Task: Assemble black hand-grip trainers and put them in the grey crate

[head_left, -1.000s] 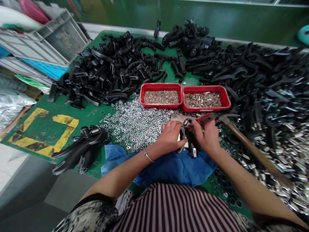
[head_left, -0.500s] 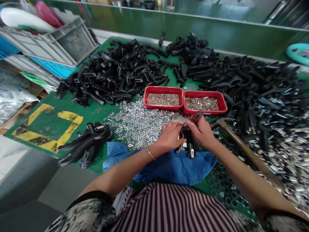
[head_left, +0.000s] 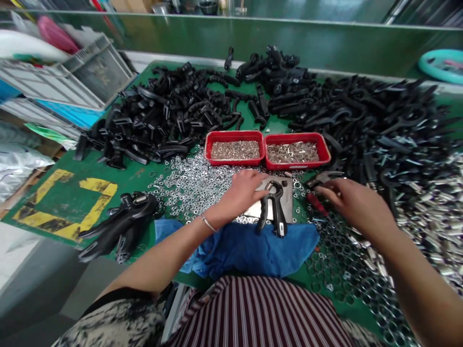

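A green bench (head_left: 119, 178) carries heaps of black handle parts (head_left: 170, 115) along its far side, then a spread of silvery washers (head_left: 191, 185). A blue cloth (head_left: 246, 250) lies at the near edge. Two red trays (head_left: 207, 149) of small metal pieces sit side by side behind a steel plate (head_left: 287, 193). On the plate lies a black two-legged grip (head_left: 277, 212). The left hand (head_left: 242, 193) pinches its head. The right hand (head_left: 349, 202) is well apart, fingers loose and holding nothing, just beside a hammer head (head_left: 323, 177) and a red-handled tool (head_left: 317, 203).
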`<state>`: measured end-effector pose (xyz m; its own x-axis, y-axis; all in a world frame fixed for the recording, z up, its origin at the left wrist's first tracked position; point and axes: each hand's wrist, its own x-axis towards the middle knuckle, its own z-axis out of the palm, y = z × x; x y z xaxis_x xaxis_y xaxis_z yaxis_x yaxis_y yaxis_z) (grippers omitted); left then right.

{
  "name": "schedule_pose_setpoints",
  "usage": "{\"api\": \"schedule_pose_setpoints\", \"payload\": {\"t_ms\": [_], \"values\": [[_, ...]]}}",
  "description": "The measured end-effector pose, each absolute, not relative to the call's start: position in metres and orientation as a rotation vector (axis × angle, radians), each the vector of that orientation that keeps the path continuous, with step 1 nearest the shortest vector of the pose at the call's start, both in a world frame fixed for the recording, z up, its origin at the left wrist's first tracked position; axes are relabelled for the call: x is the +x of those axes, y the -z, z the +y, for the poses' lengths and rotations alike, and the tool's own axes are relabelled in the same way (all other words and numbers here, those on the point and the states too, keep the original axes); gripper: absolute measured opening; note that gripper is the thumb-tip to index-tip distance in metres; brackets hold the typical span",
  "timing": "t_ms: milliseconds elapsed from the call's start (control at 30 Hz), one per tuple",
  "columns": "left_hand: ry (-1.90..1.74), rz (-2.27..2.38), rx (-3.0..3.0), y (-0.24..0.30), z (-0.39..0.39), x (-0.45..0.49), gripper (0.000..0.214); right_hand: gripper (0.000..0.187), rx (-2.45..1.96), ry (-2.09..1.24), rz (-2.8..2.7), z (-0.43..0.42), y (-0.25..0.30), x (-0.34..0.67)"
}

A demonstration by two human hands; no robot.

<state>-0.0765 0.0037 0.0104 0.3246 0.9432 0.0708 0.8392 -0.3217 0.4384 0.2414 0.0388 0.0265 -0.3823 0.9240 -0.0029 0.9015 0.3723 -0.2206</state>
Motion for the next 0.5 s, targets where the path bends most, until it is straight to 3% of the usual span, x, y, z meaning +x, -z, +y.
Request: {"api": "schedule_pose_setpoints", "payload": {"t_ms": [133,233,333,500], "values": [[-0.119,2.055,2.247,-0.031,0.078,-0.118,0.032,0.024,-1.276,-0.397,-2.466,0.074,-0.046,0.184],[0.112,2.166,2.158,-0.035,0.109,-0.138,0.023,0.022,-1.092,-0.212,-2.635,0.110,-0.045,0.116],[0.135,2.182,2.182,-0.028,0.111,-0.142,0.024,0.023,-0.976,0.021,-2.877,0.137,-0.037,0.056],[0.076,2.239,2.198,-0.014,0.099,-0.140,0.034,0.020,-1.027,0.063,-2.940,0.160,-0.020,0.016]]}}
